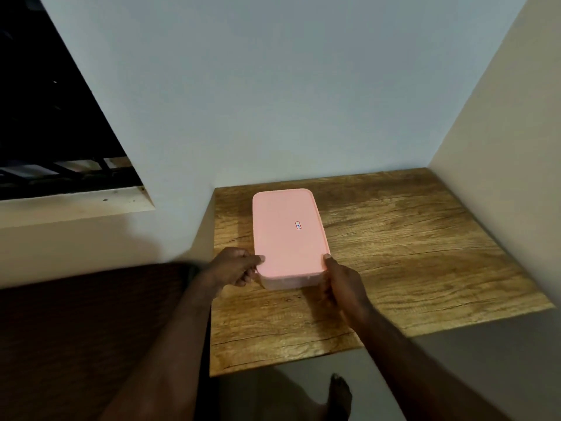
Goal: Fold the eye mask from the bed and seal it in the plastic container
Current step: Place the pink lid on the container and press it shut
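Observation:
A rectangular plastic container (283, 283) with a pink lid (288, 232) stands on a wooden table (409, 253), its long side running away from me. My left hand (235, 267) grips the near left corner, thumb on the lid's edge and fingers curled at the side. My right hand (341, 287) grips the near right corner, thumb tip on the lid's rim. The lid lies flat over the container. The eye mask is not in view.
The table fills a corner between a pale wall behind and a beige wall on the right. A dark brown bed (76, 329) lies to the left. A window opening (45, 132) is at upper left. My bare foot (340, 396) stands on the grey floor.

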A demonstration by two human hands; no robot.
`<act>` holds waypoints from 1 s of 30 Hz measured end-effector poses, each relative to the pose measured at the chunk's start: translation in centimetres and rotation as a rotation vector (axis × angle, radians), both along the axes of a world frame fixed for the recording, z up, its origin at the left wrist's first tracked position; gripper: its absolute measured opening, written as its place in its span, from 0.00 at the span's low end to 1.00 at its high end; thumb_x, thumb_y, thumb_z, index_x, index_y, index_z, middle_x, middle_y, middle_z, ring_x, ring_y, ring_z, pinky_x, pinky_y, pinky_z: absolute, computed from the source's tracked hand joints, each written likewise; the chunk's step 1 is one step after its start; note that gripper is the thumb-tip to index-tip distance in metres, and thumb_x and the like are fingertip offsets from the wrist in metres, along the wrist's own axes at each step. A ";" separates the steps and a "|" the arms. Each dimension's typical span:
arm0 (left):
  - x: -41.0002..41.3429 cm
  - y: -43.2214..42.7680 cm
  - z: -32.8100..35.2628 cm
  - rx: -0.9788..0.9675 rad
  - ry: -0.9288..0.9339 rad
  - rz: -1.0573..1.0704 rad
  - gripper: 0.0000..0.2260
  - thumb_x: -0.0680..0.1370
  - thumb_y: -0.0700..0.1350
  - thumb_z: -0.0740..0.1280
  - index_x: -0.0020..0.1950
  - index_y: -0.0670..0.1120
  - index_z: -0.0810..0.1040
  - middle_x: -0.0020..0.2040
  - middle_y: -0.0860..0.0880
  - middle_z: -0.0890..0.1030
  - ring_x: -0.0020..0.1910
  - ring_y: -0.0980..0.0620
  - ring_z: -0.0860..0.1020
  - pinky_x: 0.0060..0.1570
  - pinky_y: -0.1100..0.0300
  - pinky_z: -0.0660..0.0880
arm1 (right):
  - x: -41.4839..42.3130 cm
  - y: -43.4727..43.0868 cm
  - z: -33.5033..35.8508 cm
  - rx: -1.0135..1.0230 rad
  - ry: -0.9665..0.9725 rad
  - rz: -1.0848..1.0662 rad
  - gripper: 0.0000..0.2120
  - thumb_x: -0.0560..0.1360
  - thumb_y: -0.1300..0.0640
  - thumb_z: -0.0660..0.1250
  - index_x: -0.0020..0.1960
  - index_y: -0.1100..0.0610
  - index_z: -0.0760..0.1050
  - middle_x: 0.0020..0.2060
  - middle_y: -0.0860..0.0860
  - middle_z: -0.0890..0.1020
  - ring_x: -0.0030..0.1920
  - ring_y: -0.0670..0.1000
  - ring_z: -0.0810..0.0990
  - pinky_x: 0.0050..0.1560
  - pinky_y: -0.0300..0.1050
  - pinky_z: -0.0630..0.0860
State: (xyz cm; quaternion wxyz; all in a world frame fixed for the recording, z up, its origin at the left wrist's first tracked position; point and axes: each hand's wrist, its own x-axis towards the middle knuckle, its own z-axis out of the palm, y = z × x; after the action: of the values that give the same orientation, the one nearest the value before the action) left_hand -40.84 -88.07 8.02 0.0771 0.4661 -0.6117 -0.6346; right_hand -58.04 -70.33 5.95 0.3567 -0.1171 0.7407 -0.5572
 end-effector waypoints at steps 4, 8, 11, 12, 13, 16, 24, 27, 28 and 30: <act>-0.9 4.6 -2.2 -0.148 0.067 0.481 0.15 0.75 0.56 0.70 0.43 0.44 0.78 0.38 0.44 0.82 0.33 0.49 0.78 0.33 0.58 0.74 | 1.0 -0.7 0.3 0.005 0.033 0.062 0.22 0.81 0.45 0.61 0.36 0.60 0.75 0.26 0.55 0.76 0.24 0.52 0.73 0.24 0.40 0.67; -2.2 10.8 -3.7 0.061 0.184 0.656 0.22 0.72 0.65 0.68 0.38 0.45 0.77 0.30 0.47 0.78 0.26 0.51 0.75 0.24 0.61 0.69 | 2.6 -0.6 0.4 -0.020 -0.008 0.058 0.22 0.81 0.46 0.60 0.38 0.61 0.77 0.26 0.54 0.78 0.26 0.51 0.75 0.25 0.41 0.71; -3.9 12.4 -3.7 0.135 0.208 0.552 0.23 0.72 0.64 0.69 0.39 0.43 0.81 0.30 0.47 0.81 0.26 0.52 0.76 0.23 0.62 0.69 | 4.1 -0.5 0.4 -0.049 -0.039 0.073 0.21 0.81 0.48 0.61 0.36 0.60 0.78 0.27 0.53 0.80 0.26 0.51 0.77 0.26 0.40 0.72; -4.3 12.5 -3.5 0.149 0.223 0.553 0.21 0.73 0.61 0.70 0.42 0.42 0.82 0.33 0.46 0.83 0.28 0.52 0.78 0.24 0.63 0.70 | 4.7 -0.6 0.4 -0.057 -0.063 0.077 0.21 0.81 0.48 0.61 0.36 0.60 0.79 0.28 0.54 0.81 0.26 0.51 0.78 0.26 0.40 0.73; -4.6 12.5 -3.3 0.164 0.244 0.568 0.18 0.74 0.59 0.71 0.44 0.42 0.83 0.36 0.45 0.84 0.30 0.51 0.80 0.24 0.63 0.71 | 5.2 -0.7 0.4 -0.068 -0.092 0.073 0.20 0.81 0.49 0.62 0.37 0.61 0.79 0.28 0.56 0.82 0.26 0.52 0.79 0.26 0.41 0.74; -4.6 12.1 -3.2 0.181 0.295 0.603 0.14 0.74 0.52 0.72 0.46 0.41 0.83 0.38 0.43 0.85 0.32 0.51 0.82 0.25 0.64 0.72 | 6.2 -1.1 0.3 -0.105 -0.159 0.033 0.18 0.81 0.51 0.63 0.39 0.63 0.79 0.28 0.57 0.80 0.25 0.51 0.78 0.24 0.39 0.72; -4.4 11.4 -2.7 0.215 0.356 0.598 0.10 0.74 0.48 0.73 0.46 0.40 0.84 0.37 0.43 0.84 0.33 0.48 0.81 0.30 0.58 0.76 | 6.9 -1.7 0.4 -0.151 -0.219 0.006 0.17 0.81 0.51 0.63 0.40 0.61 0.79 0.27 0.53 0.79 0.25 0.47 0.77 0.24 0.38 0.72; -3.2 9.7 -2.6 0.245 0.289 0.495 0.12 0.73 0.49 0.73 0.41 0.39 0.82 0.30 0.44 0.80 0.26 0.50 0.77 0.26 0.61 0.72 | 7.0 -1.9 0.7 -0.102 -0.175 0.093 0.21 0.81 0.48 0.61 0.39 0.62 0.79 0.27 0.56 0.79 0.24 0.49 0.76 0.24 0.38 0.70; -2.5 8.8 -2.5 0.260 0.241 0.439 0.13 0.73 0.50 0.73 0.39 0.40 0.82 0.29 0.45 0.79 0.25 0.51 0.76 0.27 0.62 0.72 | 7.2 -1.9 0.8 -0.081 -0.164 0.135 0.22 0.81 0.47 0.61 0.39 0.62 0.79 0.27 0.57 0.79 0.24 0.50 0.75 0.24 0.39 0.68; -1.1 6.7 -2.4 0.295 0.141 0.323 0.13 0.72 0.52 0.73 0.40 0.43 0.81 0.31 0.46 0.79 0.29 0.51 0.76 0.31 0.61 0.74 | 7.6 -1.9 0.9 -0.058 -0.187 0.212 0.22 0.81 0.45 0.61 0.40 0.62 0.79 0.28 0.58 0.77 0.24 0.50 0.73 0.25 0.40 0.67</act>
State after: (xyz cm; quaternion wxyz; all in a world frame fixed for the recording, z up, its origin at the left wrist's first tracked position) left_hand -41.95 -81.41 5.65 0.1512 0.5184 -0.4229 -0.7276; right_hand -50.43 -72.28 6.85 0.4773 -0.1526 0.6713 -0.5461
